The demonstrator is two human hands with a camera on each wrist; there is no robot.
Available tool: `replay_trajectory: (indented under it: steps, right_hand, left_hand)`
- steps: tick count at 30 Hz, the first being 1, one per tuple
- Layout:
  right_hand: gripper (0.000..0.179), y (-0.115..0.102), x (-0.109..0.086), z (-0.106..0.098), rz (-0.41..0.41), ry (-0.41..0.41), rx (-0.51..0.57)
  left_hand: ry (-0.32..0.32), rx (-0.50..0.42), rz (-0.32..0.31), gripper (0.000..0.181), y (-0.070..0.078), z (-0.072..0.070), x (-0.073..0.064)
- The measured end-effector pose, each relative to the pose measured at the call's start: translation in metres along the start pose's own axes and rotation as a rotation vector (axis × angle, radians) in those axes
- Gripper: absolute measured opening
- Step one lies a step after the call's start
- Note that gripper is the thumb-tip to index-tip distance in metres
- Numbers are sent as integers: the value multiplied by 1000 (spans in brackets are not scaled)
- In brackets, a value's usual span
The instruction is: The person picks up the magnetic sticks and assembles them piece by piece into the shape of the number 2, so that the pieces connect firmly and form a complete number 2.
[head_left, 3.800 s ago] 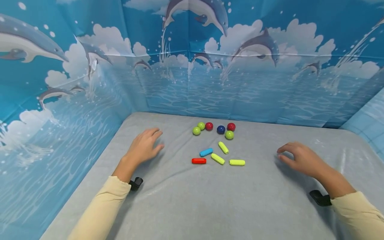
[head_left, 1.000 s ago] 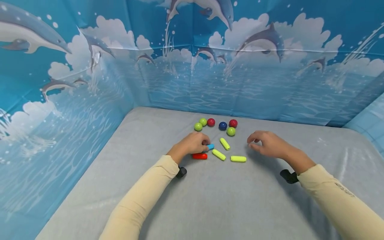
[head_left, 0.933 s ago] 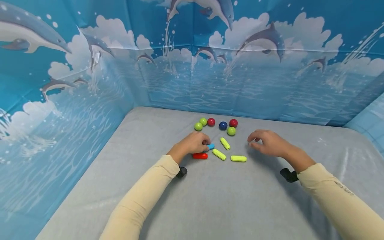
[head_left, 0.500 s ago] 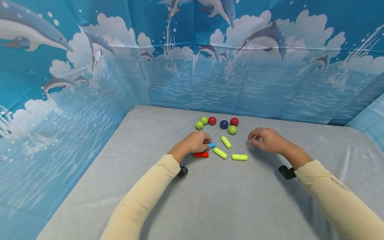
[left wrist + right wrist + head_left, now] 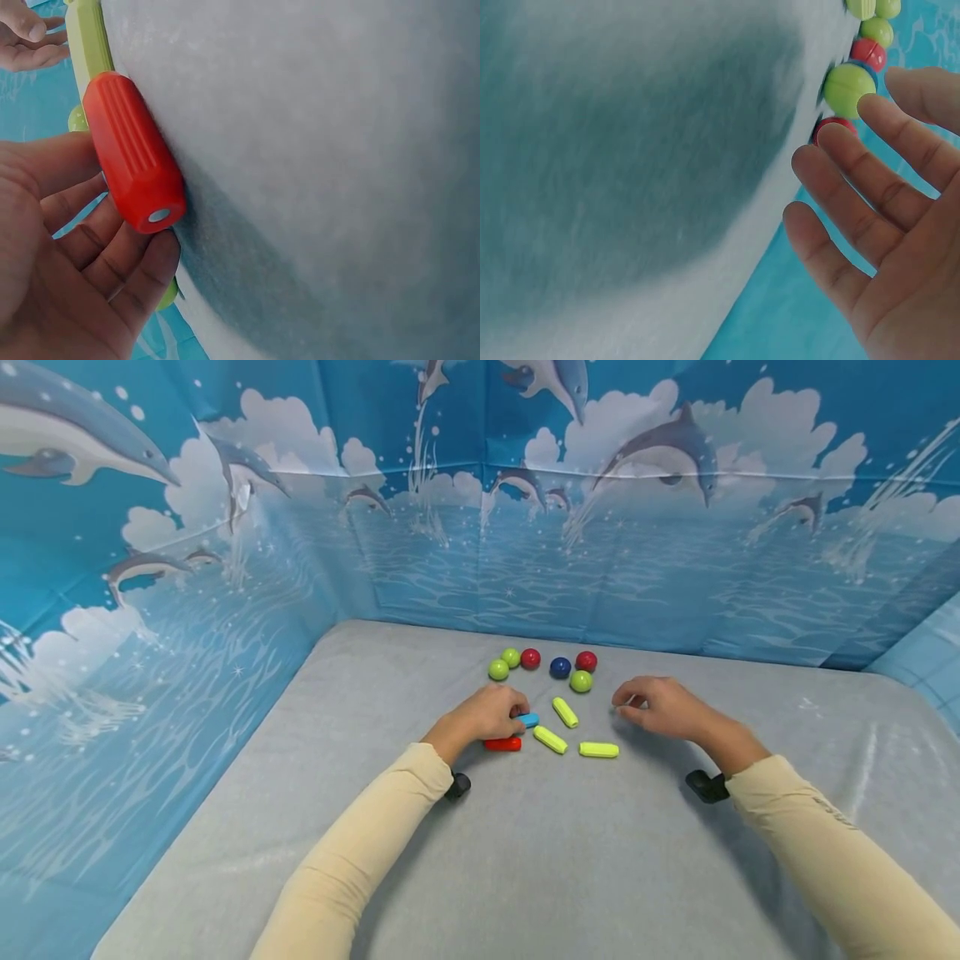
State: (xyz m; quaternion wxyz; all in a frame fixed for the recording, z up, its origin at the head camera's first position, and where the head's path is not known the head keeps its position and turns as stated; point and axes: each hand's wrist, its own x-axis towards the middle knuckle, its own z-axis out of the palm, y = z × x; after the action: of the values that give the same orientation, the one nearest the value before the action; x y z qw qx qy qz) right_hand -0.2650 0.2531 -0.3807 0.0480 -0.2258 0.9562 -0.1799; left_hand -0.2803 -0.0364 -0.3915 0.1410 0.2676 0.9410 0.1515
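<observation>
My left hand (image 5: pixel 483 712) pinches a short blue plastic rod (image 5: pixel 531 720) between thumb and fingers; its right end pokes out. Just in front lies a red ribbed rod (image 5: pixel 503 744). Seen from the left wrist, this red rod (image 5: pixel 131 150) has a pale round spot at its end and hides the thumb tip and the blue rod. To the right lie three yellow-green rods, one angled at the back (image 5: pixel 565 712), one angled in the middle (image 5: pixel 551 739), one flat across (image 5: pixel 598 750). My right hand (image 5: pixel 663 706) hovers right of them, fingers loosely bent, holding nothing.
Behind the rods sit glossy balls: green ones (image 5: pixel 498 669) at left, a red ball (image 5: pixel 530 658), a dark blue ball (image 5: pixel 560 667), another red ball (image 5: pixel 587 661) and a green ball (image 5: pixel 581 681). A grey cloth (image 5: pixel 570 860) covers the table. A dolphin-print curtain (image 5: pixel 465 568) stands behind and at left.
Since the first frame, my left hand has come right onto the blue rod and my right hand has moved in from the right. Lately the right hand has drifted slightly further left.
</observation>
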Motion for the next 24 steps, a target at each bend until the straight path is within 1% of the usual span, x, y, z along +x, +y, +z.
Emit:
replay_trajectory:
  steps: [8,24]
  right_hand:
    - [18,-10,4,7,-21,-16,12]
    - [17,-13,5,13,-46,-19,6]
  left_hand:
    - [0,11,4,23,-1,1,1]
    - [4,12,4,20,0,-1,-1]
